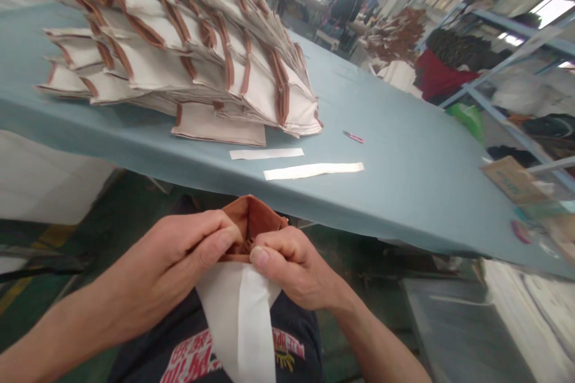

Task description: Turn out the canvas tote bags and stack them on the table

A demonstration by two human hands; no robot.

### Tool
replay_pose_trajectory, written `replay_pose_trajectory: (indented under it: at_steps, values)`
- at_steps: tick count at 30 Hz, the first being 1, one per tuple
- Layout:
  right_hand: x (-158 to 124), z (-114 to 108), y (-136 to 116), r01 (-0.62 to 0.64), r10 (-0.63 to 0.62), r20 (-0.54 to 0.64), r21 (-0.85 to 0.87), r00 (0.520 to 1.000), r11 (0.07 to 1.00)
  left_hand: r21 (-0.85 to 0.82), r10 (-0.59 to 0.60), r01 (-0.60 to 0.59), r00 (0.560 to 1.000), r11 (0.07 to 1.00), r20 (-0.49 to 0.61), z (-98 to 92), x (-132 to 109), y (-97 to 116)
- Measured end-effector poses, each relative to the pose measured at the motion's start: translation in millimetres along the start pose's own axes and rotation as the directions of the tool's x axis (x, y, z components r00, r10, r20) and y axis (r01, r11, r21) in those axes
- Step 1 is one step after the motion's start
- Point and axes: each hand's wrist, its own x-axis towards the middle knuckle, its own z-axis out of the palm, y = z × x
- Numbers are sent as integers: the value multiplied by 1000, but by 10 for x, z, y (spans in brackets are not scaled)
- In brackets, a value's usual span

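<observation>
Both my hands pinch one small cloth piece [240, 311] over my lap, below the table's near edge. It is white cloth with a rust-brown top part [252, 218]. My left hand [179, 257] grips the brown edge with thumb and fingers closed. My right hand [291, 263] pinches the same edge from the right, thumb on top. The white part hangs down between my wrists.
A blue-grey table [404, 167] carries a large fanned stack of white bags with brown handles [188, 42], two white strips [312, 170], and a small pink tool [354, 137]. Metal shelving [507, 66] with fabric stands at right. A person [350, 0] stands far back.
</observation>
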Motion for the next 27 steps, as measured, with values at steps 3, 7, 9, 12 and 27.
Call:
replay_pose_trajectory:
  at_steps: [3,7,9,12,27]
  values:
    - [-14,-11,35,18,-18,0,-53,1000,998,-9,32,-31,988,999,148,-103,147,43]
    - [-32,-9,66,143,-142,13,-103,990,984,-59,103,-92,968,994,227,-116,170,35]
    - [-29,0,81,199,-199,6,-105,980,974,-67,136,-125,968,990,213,-86,142,8]
    - [-10,12,123,210,-213,-12,-103,977,972,-88,149,-135,974,987,173,-8,90,-48]
    - [-10,13,180,400,-409,41,-316,911,860,-104,78,-53,963,993,259,-133,35,-118]
